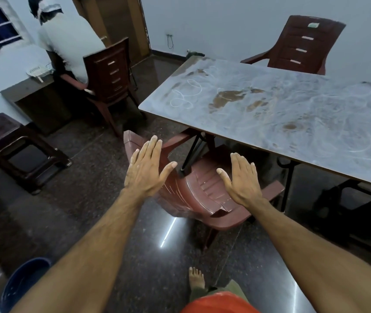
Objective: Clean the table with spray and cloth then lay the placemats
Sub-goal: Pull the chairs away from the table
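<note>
The table (315, 123) fills the right side of the view; its grey top is worn, with brown patches and white ring marks. Nothing lies on it. No spray bottle, cloth or placemat shows anywhere. My left hand (146, 170) and my right hand (241, 179) are stretched out in front of me, palms down, fingers straight, holding nothing. Both hover over a reddish-brown plastic chair (202, 193) pushed under the table's near edge, short of the tabletop.
A second chair (302, 46) stands behind the table by the wall. A third chair (110, 80) at the left holds a seated person (67, 41) at a low counter. A dark stool (10, 145) stands at far left, a blue bucket (24, 285) at bottom left.
</note>
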Tool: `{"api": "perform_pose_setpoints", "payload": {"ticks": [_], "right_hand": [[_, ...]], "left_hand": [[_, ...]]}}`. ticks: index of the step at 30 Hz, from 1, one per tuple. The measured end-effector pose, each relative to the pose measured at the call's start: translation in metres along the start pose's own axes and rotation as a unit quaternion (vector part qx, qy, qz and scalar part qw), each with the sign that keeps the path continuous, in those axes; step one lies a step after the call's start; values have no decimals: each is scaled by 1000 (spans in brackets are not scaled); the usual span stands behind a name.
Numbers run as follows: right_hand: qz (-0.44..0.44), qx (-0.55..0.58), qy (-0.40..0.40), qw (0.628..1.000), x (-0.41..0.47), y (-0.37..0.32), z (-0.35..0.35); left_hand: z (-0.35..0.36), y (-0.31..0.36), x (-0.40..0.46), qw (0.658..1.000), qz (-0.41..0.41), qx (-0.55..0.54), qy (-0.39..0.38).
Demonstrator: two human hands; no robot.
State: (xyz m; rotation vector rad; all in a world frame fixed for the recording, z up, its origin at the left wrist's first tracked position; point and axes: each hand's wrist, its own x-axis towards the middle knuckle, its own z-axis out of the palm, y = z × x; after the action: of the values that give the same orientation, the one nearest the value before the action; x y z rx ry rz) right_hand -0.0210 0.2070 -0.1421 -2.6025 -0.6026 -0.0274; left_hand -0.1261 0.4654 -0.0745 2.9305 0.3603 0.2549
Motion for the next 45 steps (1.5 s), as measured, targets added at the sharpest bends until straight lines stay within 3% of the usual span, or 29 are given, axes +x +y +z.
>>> {"api": "perform_pose_setpoints", "payload": {"ticks": [15, 20, 25, 34, 41, 45], "right_hand": [[66, -7, 0, 998, 87, -32, 48], [131, -13, 18, 991, 86, -41, 63], [255, -6, 18, 967, 69, -64, 88], [449, 38, -55, 891, 35, -112, 116], [614, 104, -134, 771, 6, -119, 120], [670, 205, -114, 704, -14, -117, 118]], "left_hand": [[16, -78, 118, 998, 51, 5, -42], [33, -104, 157, 993, 87, 17, -84], [46, -140, 195, 980, 135, 47, -141], [67, -181, 235, 929, 123, 123, -327], [93, -186, 268, 904, 97, 101, -403], [103, -188, 282, 886, 41, 19, -461]]}}
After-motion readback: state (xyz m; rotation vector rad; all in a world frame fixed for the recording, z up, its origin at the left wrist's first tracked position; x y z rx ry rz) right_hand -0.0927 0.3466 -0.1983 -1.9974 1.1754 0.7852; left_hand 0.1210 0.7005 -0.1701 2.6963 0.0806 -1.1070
